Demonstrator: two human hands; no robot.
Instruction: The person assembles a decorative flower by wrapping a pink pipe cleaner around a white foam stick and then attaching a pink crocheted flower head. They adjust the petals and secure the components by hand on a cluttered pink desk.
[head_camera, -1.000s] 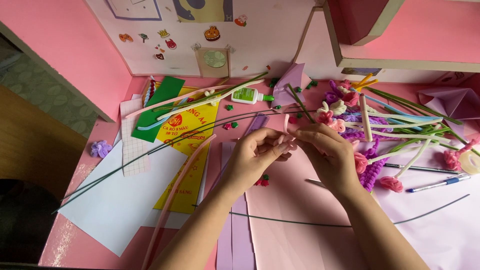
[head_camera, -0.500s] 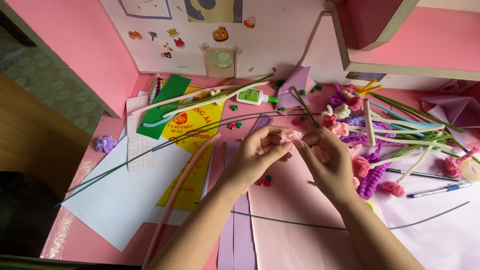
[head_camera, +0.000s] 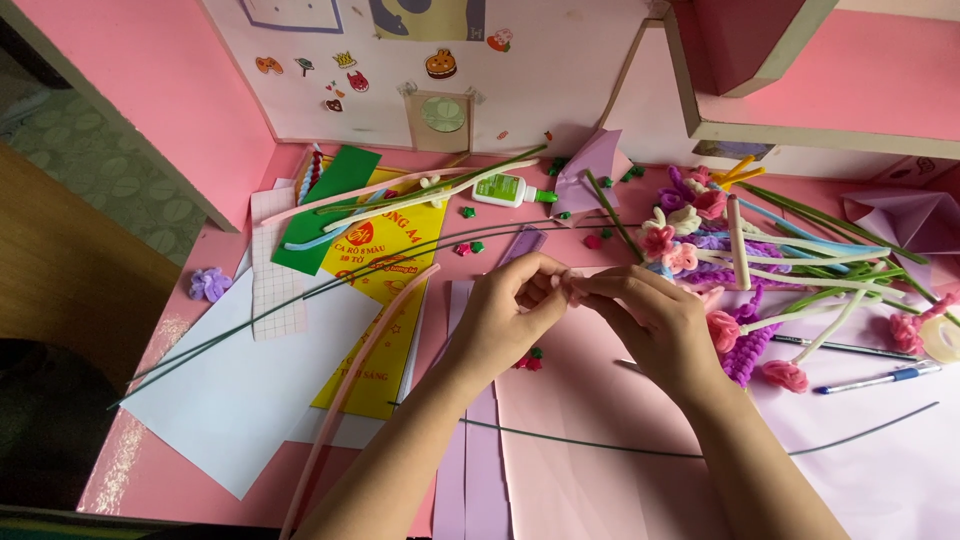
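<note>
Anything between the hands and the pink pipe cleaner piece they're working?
Nothing visible. The left hand and right hand meet fingertip to fingertip on a small pink piece above the pink paper sheet; how it is pinched is hidden.

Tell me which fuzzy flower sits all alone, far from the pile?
The small purple flower at the desk's left edge, beside the white paper. The other flowers, pink and purple, crowd together on the right near the right hand.

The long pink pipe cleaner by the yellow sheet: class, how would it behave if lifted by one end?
The pink pipe cleaner is long and thin, already gently curved, so it would probably droop and bend easily. It looks fuzzy and light, so unlikely to slip.
</note>
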